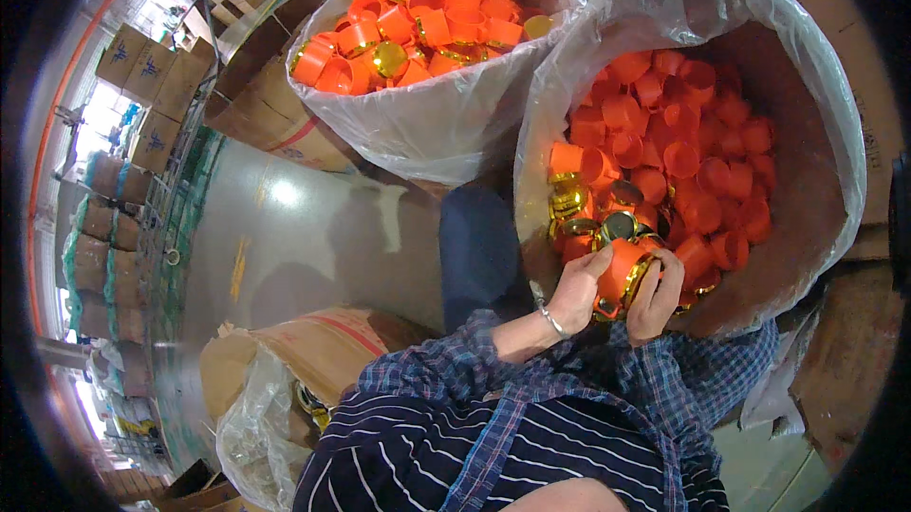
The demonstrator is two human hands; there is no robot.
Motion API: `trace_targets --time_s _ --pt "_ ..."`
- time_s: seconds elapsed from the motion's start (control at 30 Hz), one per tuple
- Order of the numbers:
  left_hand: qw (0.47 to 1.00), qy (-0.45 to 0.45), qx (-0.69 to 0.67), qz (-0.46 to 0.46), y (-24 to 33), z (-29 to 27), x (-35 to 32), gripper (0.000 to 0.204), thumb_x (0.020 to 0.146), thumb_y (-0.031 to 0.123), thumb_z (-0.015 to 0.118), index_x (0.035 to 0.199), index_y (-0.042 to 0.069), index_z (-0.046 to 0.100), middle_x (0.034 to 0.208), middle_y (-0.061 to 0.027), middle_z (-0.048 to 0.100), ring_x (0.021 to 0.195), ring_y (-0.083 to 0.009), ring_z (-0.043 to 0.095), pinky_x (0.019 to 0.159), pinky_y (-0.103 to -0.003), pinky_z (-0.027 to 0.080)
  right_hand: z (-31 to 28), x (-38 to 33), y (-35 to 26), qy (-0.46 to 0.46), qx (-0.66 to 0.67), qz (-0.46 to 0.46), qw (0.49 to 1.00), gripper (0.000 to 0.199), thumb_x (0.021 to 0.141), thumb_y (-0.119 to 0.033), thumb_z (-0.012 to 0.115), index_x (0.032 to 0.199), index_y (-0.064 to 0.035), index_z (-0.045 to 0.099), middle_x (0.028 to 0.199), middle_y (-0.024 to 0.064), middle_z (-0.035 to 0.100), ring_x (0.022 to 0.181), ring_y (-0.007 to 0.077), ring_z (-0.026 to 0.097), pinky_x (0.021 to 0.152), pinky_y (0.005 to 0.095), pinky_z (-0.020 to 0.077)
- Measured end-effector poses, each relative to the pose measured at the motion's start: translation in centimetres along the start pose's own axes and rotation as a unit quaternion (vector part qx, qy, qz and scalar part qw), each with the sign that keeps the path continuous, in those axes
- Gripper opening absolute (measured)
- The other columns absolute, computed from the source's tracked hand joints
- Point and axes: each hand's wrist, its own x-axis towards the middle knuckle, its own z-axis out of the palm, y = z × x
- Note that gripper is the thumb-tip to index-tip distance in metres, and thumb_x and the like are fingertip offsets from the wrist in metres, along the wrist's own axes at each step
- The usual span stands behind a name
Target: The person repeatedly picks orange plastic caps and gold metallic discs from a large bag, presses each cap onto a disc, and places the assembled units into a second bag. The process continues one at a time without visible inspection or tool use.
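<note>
Both my hands hold one orange plastic cup with a gold band [622,270] above the near side of a lined bin [546,123]. My left hand [573,296] is closed on its left side, thumb on top. My right hand [657,297] grips the gold-banded end with bent fingers. Beneath and beyond them lie many loose orange cups [683,159] heaped in the bin. Shiny gold lids [569,201] lie among the cups at the bin's left side, next to a dark round disc [619,225].
A second lined bin [408,128] at the far left is full of orange cups with gold lids [389,58]. An open paper sack [313,351] with a plastic liner lies at the lower left. Stacked cartons [147,66] stand along the left, and cardboard [845,360] stands at the right.
</note>
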Motion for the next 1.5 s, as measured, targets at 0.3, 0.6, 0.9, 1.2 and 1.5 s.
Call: trace_targets --time_s 0.3,0.6,0.9,1.2,1.5 --pt "0.858 -0.058 0.255 0.442 19.8 2.3 1.9 0.039 0.106 0.029 0.047 0.120 -0.005 0.061 0.115 -0.0083 0.063 0.108 -0.0157 0.057 0.099 -0.033 0.043 0.1 -0.3 1.0 -0.229 0.150 0.222 0.936 0.032 0.101 -0.028 0.055 0.117 -0.0016 0.064 0.100 0.0106 0.068 0.087 0.0190 0.063 0.077 0.0335 0.0513" --pt "0.408 0.527 0.536 0.518 47.3 -11.4 7.8 0.074 0.075 0.042 0.080 0.134 0.006 0.055 0.128 -0.0217 0.060 0.126 -0.0383 0.052 0.106 -0.045 0.042 0.7 -6.9 4.9 -0.390 -0.007 0.081 0.917 0.028 0.094 -0.027 0.062 0.103 -0.0014 0.069 0.088 0.0230 0.067 0.080 0.0415 0.065 0.069 0.0469 0.0529" --pt "0.594 0.422 0.597 0.335 53.3 -20.5 14.0 0.092 0.075 0.056 0.079 0.140 -0.002 0.048 0.137 -0.0211 0.057 0.125 -0.0317 0.058 0.103 -0.038 0.046 3.2 -7.9 7.5 -0.535 -0.080 0.106 0.834 0.025 0.089 -0.022 0.066 0.108 -0.0057 0.069 0.099 0.0210 0.069 0.092 0.0414 0.067 0.079 0.0462 0.0537" --pt "0.717 0.365 0.532 0.264 55.5 -18.0 22.1 0.136 0.065 0.065 0.082 0.156 -0.003 0.007 0.154 -0.0217 0.034 0.139 -0.0301 0.040 0.111 -0.041 0.037 6.4 -7.6 9.2 -0.506 -0.002 0.164 0.847 0.024 0.093 -0.023 0.063 0.110 -0.0060 0.067 0.092 0.0203 0.069 0.089 0.0400 0.068 0.075 0.0438 0.0544" --pt "0.698 0.160 0.667 0.206 51.3 -11.0 33.8 0.130 0.072 0.075 0.070 0.157 -0.001 0.007 0.156 -0.0219 0.030 0.144 -0.0319 0.033 0.115 -0.041 0.030 9.3 -6.7 9.1 -0.521 0.087 0.218 0.821 0.030 0.095 -0.027 0.063 0.111 -0.0026 0.067 0.099 0.0185 0.069 0.093 0.0354 0.069 0.077 0.0406 0.0538"
